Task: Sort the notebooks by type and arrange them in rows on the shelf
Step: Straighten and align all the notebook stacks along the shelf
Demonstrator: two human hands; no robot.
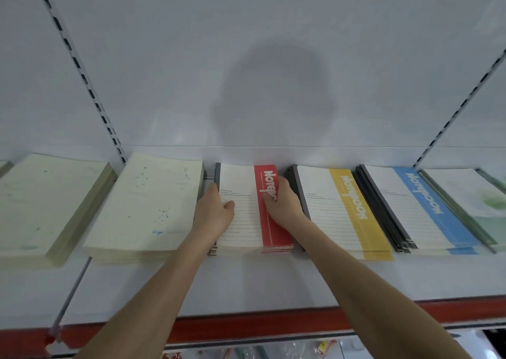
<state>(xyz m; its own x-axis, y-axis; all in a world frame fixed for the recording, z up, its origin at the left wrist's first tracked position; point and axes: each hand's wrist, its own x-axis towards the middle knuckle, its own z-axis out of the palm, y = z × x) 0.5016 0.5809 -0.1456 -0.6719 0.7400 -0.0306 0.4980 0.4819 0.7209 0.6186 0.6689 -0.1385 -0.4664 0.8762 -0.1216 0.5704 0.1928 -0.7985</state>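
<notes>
My left hand (215, 213) and right hand (283, 205) hold the red notebook stack (243, 221) by its two sides at the centre of the frame, thumbs on top. The other fingers are hidden behind its edges. It lies on the shelf (246, 284) between the cream stack (147, 202) and the yellow stack (342, 208). At the right edge a green stack (479, 202) is cut off.

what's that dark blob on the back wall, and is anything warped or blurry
Head view: the blob is a soft shadow on the back panel above the red notebook stack, so light likely comes from behind the person; the wide lens bends the slotted uprights and red shelf edge; the corners look smeared, the centre sharper.
</notes>
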